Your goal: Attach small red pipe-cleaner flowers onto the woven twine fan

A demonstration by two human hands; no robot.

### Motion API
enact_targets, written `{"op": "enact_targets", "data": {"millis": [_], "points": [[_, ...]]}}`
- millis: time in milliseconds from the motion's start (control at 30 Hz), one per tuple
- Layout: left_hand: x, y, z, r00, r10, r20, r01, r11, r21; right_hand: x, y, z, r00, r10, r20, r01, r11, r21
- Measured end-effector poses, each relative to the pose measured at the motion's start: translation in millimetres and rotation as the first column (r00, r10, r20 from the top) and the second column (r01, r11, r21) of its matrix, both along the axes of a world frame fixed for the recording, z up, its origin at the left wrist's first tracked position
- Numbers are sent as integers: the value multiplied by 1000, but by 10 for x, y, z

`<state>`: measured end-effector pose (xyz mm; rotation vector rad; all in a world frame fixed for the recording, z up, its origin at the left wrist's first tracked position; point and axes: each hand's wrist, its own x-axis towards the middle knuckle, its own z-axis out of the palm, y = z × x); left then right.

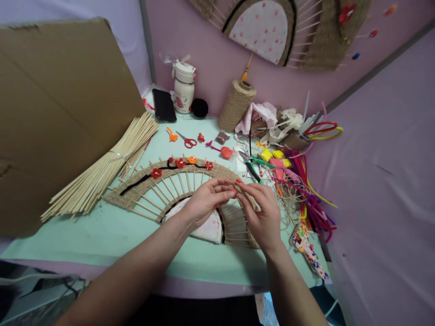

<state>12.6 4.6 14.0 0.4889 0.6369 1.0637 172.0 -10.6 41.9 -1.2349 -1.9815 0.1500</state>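
Left hand (205,199), right hand (264,210): fingertips meet above right half of woven fan (208,229), which lies on green tabletop (112,240). Pinched item, if any: cannot tell. White bottle (184,93) behind: reddish print, lettering too small to read.

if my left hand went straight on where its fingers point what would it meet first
Your left hand would probably meet your right hand first, directly ahead and very close, though one view leaves depth unclear.
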Motion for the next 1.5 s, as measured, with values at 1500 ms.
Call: {"op": "enact_targets", "data": {"millis": [1500], "points": [[-14,57,30,988,122,-92,-128,990,-67,514,1159,-381,685,8,729,136,981,-139]]}}
